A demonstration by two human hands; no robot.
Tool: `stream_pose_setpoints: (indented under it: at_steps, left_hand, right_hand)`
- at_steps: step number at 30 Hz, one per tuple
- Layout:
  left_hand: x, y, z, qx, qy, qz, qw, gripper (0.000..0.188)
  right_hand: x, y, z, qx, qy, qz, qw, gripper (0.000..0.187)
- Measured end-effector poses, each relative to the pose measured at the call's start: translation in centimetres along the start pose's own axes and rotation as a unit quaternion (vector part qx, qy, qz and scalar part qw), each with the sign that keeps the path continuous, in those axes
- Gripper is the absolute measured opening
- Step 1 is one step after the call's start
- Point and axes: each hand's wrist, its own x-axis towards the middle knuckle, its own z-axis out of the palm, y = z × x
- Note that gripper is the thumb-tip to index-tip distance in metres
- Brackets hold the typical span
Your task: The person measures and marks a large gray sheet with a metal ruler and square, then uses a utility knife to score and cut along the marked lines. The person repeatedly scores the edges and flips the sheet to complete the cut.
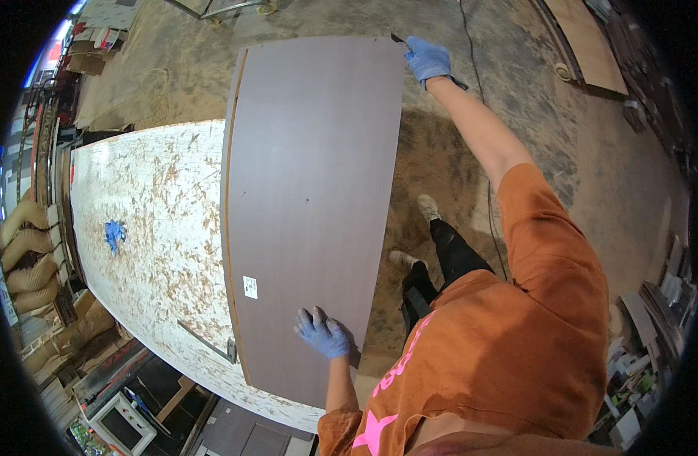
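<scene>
A large grey-brown flat panel (311,152) with a brown strip along its left edge lies over a worn white table. My left hand (322,334), in a blue glove, rests on the panel's lower part with its fingers spread. At the panel's far right corner, my gloved right hand (427,61) is closed round a slim dark hand tool (458,83). The tool's dark tip touches or sits very near the corner; its exact kind is hidden by my fingers. A small white label (250,287) is stuck on the panel.
A crumpled blue glove (114,236) and a metal bar (206,341) lie on the white table (159,182). A black cable (476,76) crosses the dusty floor at right. Stacked boards (592,45) stand at the far right, ribbed hoses (30,251) at far left.
</scene>
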Motion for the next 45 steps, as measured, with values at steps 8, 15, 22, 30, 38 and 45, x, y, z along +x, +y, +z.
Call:
stream_pose_setpoints:
  at_steps: [8,15,22,30,38,45]
  left_hand:
    - [0.0,0.8,-1.5,-0.001,-0.022,0.004,1.0,0.048]
    - [-0.3,0.2,0.0,-0.258,0.045,-0.01,0.965,0.049]
    - [-3.2,-5.9,1.6,-0.462,0.032,0.021,0.886,0.049]
    - [-16.4,-19.6,-3.9,-0.088,0.04,0.03,0.995,0.055]
    - [-21.4,-21.2,-5.6,-0.029,0.023,0.017,0.999,0.051]
    - [-21.5,-20.8,-6.0,-0.032,0.035,0.013,0.999,0.05]
  right_hand:
    - [-14.6,-8.3,-4.1,0.042,-0.015,-0.002,0.999,0.009]
    - [-43.1,-18.3,-7.2,0.054,-0.073,-0.068,0.994,0.043]
    - [-67.2,-29.0,-13.2,0.172,-0.213,-0.096,0.957,0.009]
    - [-61.8,-26.3,-11.4,0.157,-0.147,-0.119,0.969,0.033]
    - [-45.1,-21.3,-9.6,0.07,-0.182,0.061,0.979,0.03]
    - [-45.6,-20.3,-6.6,0.087,-0.06,-0.029,0.994,0.038]
